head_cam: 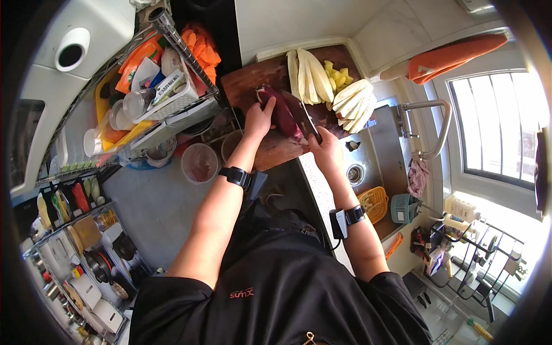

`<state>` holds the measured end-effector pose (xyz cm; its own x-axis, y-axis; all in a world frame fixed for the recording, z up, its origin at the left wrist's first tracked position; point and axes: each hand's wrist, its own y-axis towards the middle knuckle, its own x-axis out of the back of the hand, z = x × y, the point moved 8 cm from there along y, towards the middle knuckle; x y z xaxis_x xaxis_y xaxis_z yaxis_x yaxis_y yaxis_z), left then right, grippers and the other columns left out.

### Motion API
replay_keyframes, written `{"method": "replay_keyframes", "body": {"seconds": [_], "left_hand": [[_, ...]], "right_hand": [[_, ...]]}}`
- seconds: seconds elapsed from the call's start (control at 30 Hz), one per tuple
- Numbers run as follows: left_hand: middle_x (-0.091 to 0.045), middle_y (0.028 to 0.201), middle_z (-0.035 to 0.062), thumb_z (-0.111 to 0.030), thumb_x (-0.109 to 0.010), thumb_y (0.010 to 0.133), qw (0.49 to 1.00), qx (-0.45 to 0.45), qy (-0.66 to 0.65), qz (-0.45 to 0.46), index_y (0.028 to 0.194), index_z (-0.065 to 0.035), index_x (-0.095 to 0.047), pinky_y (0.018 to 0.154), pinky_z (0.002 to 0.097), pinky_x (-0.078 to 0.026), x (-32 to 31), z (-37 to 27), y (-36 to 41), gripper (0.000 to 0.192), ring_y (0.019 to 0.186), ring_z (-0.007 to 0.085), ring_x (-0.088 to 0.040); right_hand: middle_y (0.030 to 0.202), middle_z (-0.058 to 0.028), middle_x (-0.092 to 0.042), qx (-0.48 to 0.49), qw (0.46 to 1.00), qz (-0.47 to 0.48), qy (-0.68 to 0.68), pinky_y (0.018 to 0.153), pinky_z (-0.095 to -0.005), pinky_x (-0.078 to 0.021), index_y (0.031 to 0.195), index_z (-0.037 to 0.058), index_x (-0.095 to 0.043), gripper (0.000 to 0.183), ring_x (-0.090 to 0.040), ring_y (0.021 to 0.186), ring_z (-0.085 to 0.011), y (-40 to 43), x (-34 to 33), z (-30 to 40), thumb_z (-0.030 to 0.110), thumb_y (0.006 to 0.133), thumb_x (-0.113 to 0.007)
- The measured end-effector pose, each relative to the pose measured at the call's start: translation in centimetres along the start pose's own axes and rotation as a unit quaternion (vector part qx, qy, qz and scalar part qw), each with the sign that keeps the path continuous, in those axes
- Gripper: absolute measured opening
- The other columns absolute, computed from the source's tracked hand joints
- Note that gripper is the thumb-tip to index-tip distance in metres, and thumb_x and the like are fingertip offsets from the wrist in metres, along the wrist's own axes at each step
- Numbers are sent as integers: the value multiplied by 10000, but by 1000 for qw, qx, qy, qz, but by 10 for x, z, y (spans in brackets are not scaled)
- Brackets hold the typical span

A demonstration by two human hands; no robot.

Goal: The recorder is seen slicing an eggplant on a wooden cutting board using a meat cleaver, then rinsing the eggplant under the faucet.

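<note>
On a dark wooden cutting board (284, 148), my left hand (260, 118) grips a large purple-skinned vegetable (280, 113), probably an eggplant. My right hand (326, 144) is closed on the handle of a kitchen knife (302, 114), whose broad dark blade lies along the right side of the purple vegetable. Whether the edge has entered it cannot be told. Long pale peeled strips or wedges (308, 77) rest at the back of the board, beside yellow chunks (337, 76). Another pile of pale wedges (353, 105) lies at the board's right end.
A steel sink (366, 161) adjoins the board on the right, with a curved faucet (446, 125), a yellow basket (374, 205) and a blue-green basket (401, 208). At left, a wire shelf holds a white basket (172, 103) of packages. A plastic tub (199, 163) stands below.
</note>
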<state>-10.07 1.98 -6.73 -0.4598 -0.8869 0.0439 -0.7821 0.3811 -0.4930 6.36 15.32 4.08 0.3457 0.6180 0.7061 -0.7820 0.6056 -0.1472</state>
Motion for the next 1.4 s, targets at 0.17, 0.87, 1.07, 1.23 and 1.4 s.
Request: {"method": "replay_keyframes", "body": {"seconds": [0.17,0.87,1.07,1.23,1.4], "left_hand": [[-641,989,152,-230,-740,808,995,-99,-27,-11,1165,58,-483,531,293,-578,3,-9,-14,526,822,223,-676],[-466,1216,267,-185,-776,742,990,-123,68,-4,1264,32,-415,765,374,-585,-1,12,11,671,1076,389,-556],[-558,1144,183,-129,-743,781,964,-218,148,-37,1237,27,-424,588,340,-624,-3,-5,5,578,1011,297,-623],[-500,1180,266,-171,-776,744,984,-150,92,-27,1254,56,-409,657,367,-600,5,0,3,668,1005,368,-602],[-498,1178,265,-150,-778,739,992,-112,62,12,1242,55,-418,627,359,-604,3,-4,-1,651,999,378,-603]], "right_hand": [[773,-220,-621,39,996,-21,-81,669,-487,-467,934,45,-618,190,-610,766,-410,2,4,17,201,831,-581],[786,-244,-630,64,977,83,-184,693,-523,-483,921,8,-539,213,-622,771,-428,34,-34,29,217,884,-528],[769,-243,-635,60,976,62,-201,684,-518,-497,892,14,-535,211,-629,757,-424,55,-58,21,225,882,-533],[790,-249,-647,79,975,77,-195,686,-506,-513,880,7,-539,250,-641,764,-421,60,-67,32,254,910,-516],[821,-238,-655,74,966,127,-214,708,-487,-517,869,-2,-572,294,-644,799,-411,66,-65,35,275,929,-492]]}}
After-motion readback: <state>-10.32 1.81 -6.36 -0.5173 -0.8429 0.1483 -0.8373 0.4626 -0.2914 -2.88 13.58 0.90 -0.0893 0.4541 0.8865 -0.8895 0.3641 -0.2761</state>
